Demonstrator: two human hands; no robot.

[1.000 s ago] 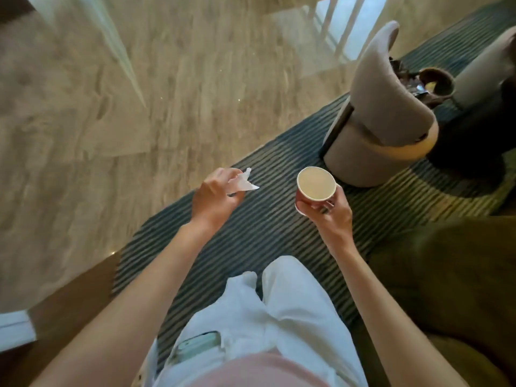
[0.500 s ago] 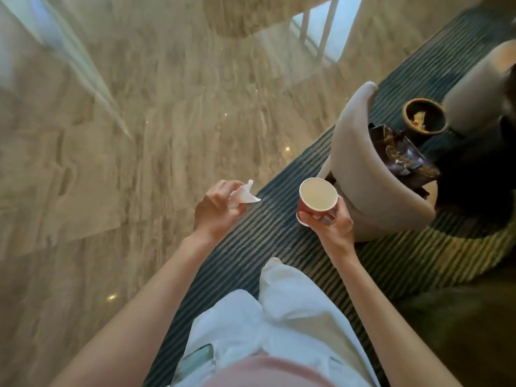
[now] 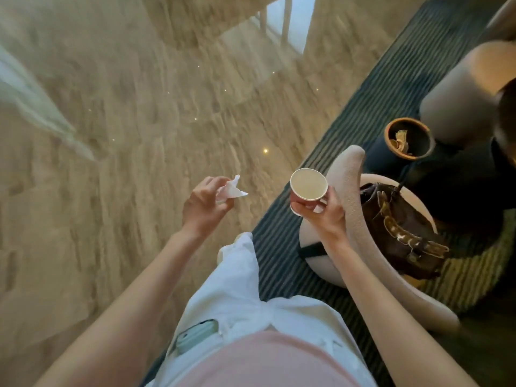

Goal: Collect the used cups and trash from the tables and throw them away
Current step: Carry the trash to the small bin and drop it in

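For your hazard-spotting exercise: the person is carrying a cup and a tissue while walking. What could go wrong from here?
1. The paper cup in the right hand looks full nearly to the rim, so a jolt could spill it.
2. The crumpled tissue is only pinched by the left hand and might drop.
3. The chair stands close on the right and could knock the cup arm.
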